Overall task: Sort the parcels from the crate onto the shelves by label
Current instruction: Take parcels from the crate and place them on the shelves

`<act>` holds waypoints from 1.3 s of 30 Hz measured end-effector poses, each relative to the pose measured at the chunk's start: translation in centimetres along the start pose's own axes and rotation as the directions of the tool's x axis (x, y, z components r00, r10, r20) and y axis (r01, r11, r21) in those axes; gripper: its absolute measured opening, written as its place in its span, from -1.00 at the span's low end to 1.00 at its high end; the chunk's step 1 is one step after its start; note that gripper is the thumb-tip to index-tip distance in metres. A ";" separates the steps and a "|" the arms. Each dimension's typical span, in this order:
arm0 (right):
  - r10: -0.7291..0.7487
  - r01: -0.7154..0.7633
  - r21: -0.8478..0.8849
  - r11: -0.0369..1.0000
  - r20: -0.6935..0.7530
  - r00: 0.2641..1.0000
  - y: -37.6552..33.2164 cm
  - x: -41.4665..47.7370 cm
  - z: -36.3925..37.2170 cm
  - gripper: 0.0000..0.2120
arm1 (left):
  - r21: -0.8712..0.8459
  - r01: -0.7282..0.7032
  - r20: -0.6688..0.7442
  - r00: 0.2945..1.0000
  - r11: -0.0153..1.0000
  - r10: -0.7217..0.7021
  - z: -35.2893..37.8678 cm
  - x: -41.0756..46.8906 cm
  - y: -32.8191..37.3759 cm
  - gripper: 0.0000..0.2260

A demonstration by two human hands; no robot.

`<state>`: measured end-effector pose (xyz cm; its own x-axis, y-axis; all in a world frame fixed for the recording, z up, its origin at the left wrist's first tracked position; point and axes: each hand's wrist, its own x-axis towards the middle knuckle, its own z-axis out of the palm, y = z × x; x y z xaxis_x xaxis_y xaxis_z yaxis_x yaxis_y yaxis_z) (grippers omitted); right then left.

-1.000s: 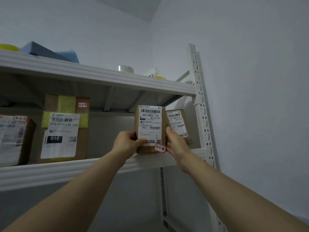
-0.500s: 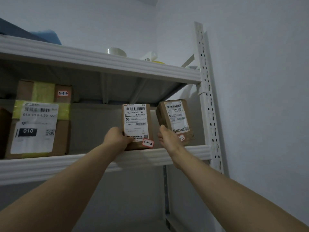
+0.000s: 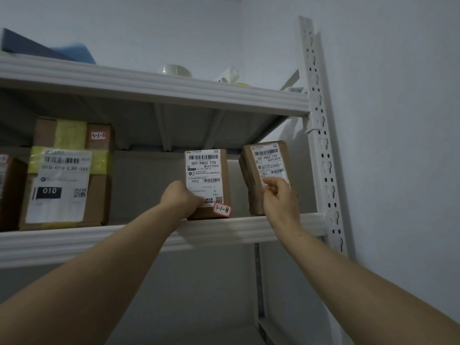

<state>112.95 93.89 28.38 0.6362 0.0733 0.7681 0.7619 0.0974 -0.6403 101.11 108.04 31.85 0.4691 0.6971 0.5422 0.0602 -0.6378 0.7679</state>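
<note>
A small brown parcel (image 3: 209, 175) with a white "507-P802 T70" label and a red-edged "3-1-8" tag stands upright on the middle shelf (image 3: 224, 230). My left hand (image 3: 180, 199) grips its lower left corner. To its right a similar brown parcel (image 3: 263, 158) leans tilted near the shelf post. My right hand (image 3: 280, 199) lies against the lower front of that parcel with its fingers curled. The hand hides whether it grips the parcel.
A bigger box (image 3: 67, 175) with yellow tape, a "010" label and a "5-1-6" tag stands at the left of the same shelf. The upper shelf (image 3: 174, 85) holds a tape roll (image 3: 174, 70) and blue sheets (image 3: 49, 52). A white slotted post (image 3: 321, 145) and the wall close off the right.
The "3-1-8" parcel was set down on the shelf. My right hand let go of it and moved right onto the tilted parcel. My left hand stays on it.
</note>
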 end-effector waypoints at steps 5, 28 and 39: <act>0.093 -0.092 0.013 0.996 -0.057 0.994 1.0 0.6 -1.0 -0.66 | 0.007 -0.005 -0.007 1.000 1.000 0.005 0.3 -0.1 0.3 -0.84; -0.016 0.136 -0.290 0.947 0.382 0.924 -0.3 -1.8 3.7 -0.66 | 0.190 -0.010 -0.026 1.000 0.982 0.015 0.1 -1.0 0.6 -0.79; -0.082 0.218 -0.374 0.902 0.347 0.934 0.8 -5.0 1.9 -0.53 | 0.222 -0.010 -0.073 0.997 0.975 0.027 -0.3 -3.0 -0.5 -0.79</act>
<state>110.17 95.45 24.02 0.4893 0.4050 0.7724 0.8712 -0.2669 -0.4119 99.38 106.38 29.91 0.4049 0.7015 0.5865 0.2493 -0.7018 0.6673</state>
